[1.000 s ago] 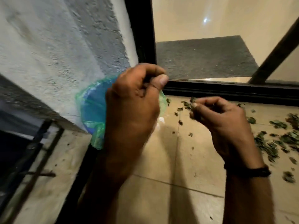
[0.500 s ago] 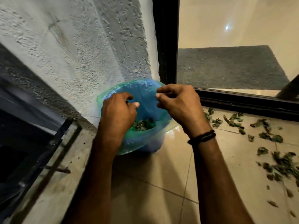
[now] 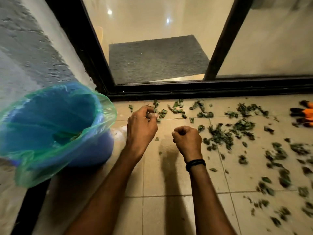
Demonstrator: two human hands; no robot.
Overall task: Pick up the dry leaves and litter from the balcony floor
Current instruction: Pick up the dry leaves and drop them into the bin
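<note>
- The bin (image 3: 94, 150) stood in the corner by the wall, just left of the hands, likely so each pinch of leaves had only a short way to travel.
- Its bag (image 3: 105, 107) was folded out over the rim, which held the mouth wide; a few leaves showed inside.
- The left hand (image 3: 142, 128) hovered with curled fingers over the leaves (image 3: 220, 134) nearest the door track (image 3: 186, 89); whether it pinched one could not be told.
- The right hand (image 3: 187, 139) was curled in a fist above bare floor (image 3: 169, 175); whether it hid any leaves could not be told.
- Most leaves lay scattered on the tiles to the right, so much of the task remained.
- Counted: one bin, one bag, two hands, one wristband (image 3: 195, 164), one mat (image 3: 155, 60) behind the glass, and leaves too many to count.
- An orange-and-black thing (image 3: 306, 114) lay cut off at the right edge.
</note>
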